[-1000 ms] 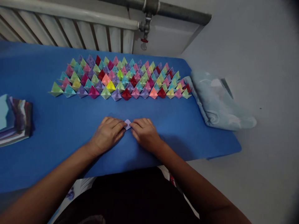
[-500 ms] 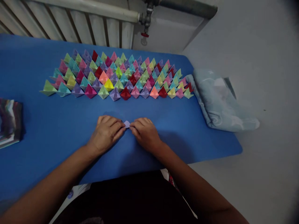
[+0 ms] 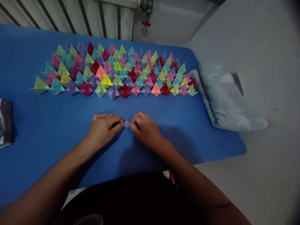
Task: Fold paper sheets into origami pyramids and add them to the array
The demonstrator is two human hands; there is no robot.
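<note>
Between my two hands is a small piece of folded lilac paper (image 3: 127, 124), mostly covered by fingertips. My left hand (image 3: 103, 128) pinches its left edge with thumb and fingers. On the other side, my right hand (image 3: 145, 128) grips the right edge the same way. Both hands are low over the blue table (image 3: 70, 137). Beyond them stand rows of folded paper boats (image 3: 113, 92) in green, purple, red, pink, teal, yellow and orange.
A folded pale blue cloth (image 3: 225, 103) lies at the table's right end, against the wall. At the left edge is a dark stack (image 3: 6, 122), partly cut off. A radiator (image 3: 110, 22) and a valve with a red handle (image 3: 146, 23) are behind the table.
The camera view has tilted down and come slightly nearer. My fingers have shifted on the lilac paper, which shows flatter between them; both hands still hold it.
</note>
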